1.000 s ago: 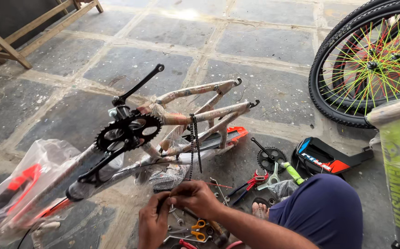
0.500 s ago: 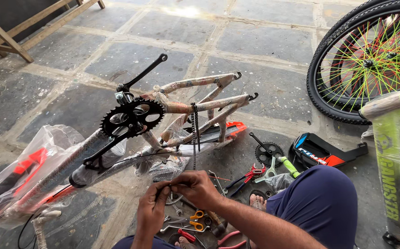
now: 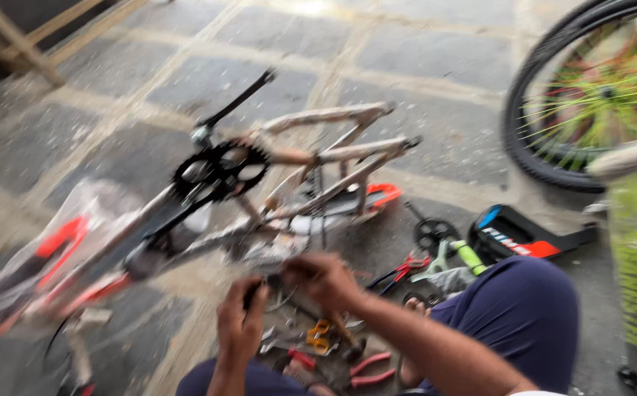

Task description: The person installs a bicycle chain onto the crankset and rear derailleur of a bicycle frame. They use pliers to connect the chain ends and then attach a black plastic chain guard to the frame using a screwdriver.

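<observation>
1. Take the bicycle frame [image 3: 311,169], lying on its side on the stone floor, as your anchor; the black chainring [image 3: 219,170] sits on its near-left part.
2. Your hands meet just below the frame. The right hand [image 3: 326,279] pinches a small dark part [image 3: 273,281]; the blur hides what.
3. The left hand [image 3: 239,323] curls on the same part. Steady it, and keep above the pliers [image 3: 370,367] lying nearer you.

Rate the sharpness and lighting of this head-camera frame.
Head view: motion blur smears everything; the hands and what they pinch are unreadable. The chainring and wheel stay recognisable. Soft daylight, a bright glare patch on the floor at top, no hard shadows.
</observation>
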